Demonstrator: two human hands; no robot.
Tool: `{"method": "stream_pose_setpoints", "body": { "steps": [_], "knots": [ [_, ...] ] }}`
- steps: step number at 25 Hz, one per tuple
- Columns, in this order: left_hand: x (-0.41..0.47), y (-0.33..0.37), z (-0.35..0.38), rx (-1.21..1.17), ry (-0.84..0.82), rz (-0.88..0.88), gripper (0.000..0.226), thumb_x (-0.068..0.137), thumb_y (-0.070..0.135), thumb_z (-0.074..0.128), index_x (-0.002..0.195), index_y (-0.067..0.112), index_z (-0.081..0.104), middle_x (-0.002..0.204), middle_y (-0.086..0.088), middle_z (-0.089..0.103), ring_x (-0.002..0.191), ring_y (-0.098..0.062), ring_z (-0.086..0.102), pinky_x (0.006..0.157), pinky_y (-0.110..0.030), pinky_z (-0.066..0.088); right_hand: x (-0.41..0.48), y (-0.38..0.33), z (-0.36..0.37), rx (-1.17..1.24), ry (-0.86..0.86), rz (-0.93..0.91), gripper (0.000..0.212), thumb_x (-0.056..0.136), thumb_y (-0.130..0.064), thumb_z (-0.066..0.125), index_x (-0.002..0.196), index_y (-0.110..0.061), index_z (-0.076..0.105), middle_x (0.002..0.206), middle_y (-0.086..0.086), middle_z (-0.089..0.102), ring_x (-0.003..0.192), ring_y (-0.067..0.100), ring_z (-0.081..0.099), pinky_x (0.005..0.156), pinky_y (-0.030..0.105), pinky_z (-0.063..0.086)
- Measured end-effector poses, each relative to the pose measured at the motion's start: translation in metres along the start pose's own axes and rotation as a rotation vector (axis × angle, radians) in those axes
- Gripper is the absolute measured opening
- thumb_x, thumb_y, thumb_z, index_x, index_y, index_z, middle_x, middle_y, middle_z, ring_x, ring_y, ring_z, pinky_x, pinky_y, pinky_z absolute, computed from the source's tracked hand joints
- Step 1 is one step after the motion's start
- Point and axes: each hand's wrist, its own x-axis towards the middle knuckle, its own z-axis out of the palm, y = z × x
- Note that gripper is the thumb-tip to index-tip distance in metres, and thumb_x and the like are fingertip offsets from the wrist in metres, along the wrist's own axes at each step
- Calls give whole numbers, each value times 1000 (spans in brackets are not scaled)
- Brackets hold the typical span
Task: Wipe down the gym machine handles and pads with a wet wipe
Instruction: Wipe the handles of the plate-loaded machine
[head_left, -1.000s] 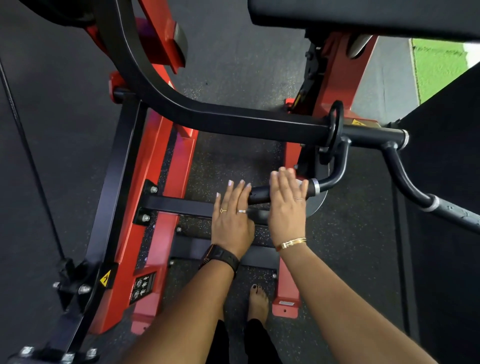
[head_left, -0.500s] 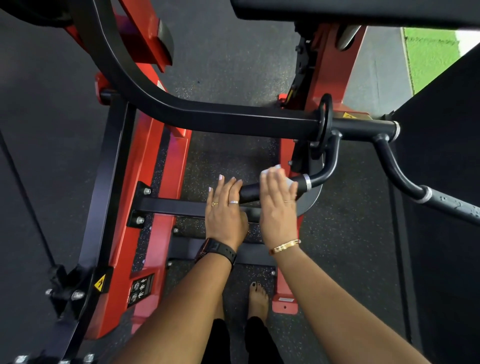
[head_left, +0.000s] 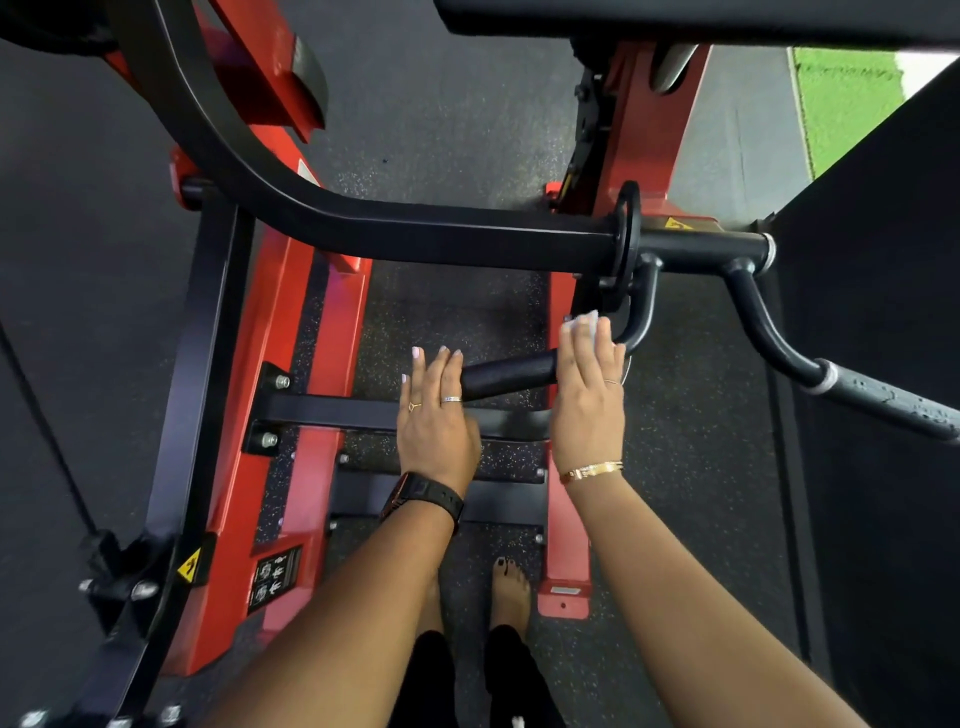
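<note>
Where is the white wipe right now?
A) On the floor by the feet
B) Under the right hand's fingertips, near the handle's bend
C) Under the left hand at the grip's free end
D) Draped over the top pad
B: the wet wipe peeks out white beneath the fingertips of the right hand, by the bend of the handle; the left hand lies at the free end, no wipe showing.

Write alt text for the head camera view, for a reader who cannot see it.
A person's right hand presses a white wet wipe onto a black machine handle near its bend, while the left hand rests flat on the handle's free end. Below lie the machine's red frame and the person's bare feet.
</note>
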Motion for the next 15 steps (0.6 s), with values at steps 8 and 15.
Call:
{"method": "stream_pose_setpoints", "body": {
  "steps": [8, 15],
  "knots": [
    [0, 0, 4, -17, 33, 13, 68, 71, -16, 56, 135, 7, 47, 143, -10, 45, 142, -32, 24, 114, -46, 26, -14, 42, -11, 33, -48, -131, 61, 82, 13, 31, 142, -1, 32, 149, 16, 32, 141, 29, 19, 119, 37, 6],
    [-1, 3, 13, -40, 113, -16, 68, 70, -21, 54, 133, 5, 49, 141, -11, 48, 142, -34, 25, 114, -46, 25, -28, 18, -2, 110, 23, 51, 62, 81, 15, 25, 143, 5, 24, 151, 25, 21, 144, 29, 8, 119, 42, 11]
  ]
}}
